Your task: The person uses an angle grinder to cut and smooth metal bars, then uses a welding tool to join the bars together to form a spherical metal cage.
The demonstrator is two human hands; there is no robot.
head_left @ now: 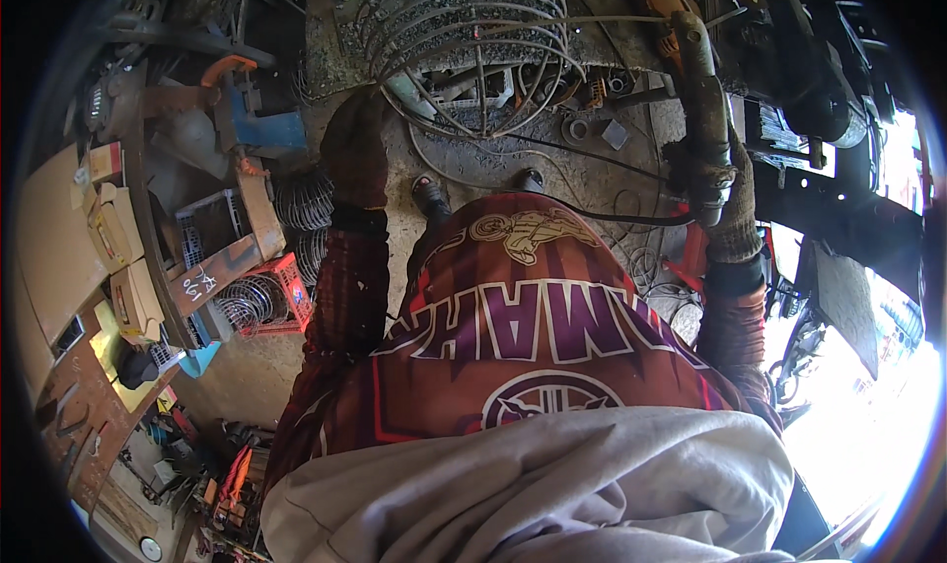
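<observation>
A round wire guard [473,40] of curved metal rods lies on the dirty workbench [592,169] in front of me. My left hand [353,147], in a dark glove, sits at the guard's lower left rim; its fingers are hidden, so a grip cannot be made out. My right hand [728,203], in a knitted glove, is closed around a grey tube-shaped torch handle [698,80] that points up toward the guard's right side. A black cable [612,218] runs from the handle across my maroon jersey.
Left of me stand a red crate [281,302] of wire rings, stacked wire rings [301,203], a blue machine [258,127] and cardboard boxes [109,228]. Small metal parts [592,129] lie near the guard. Bright daylight washes out the lower right.
</observation>
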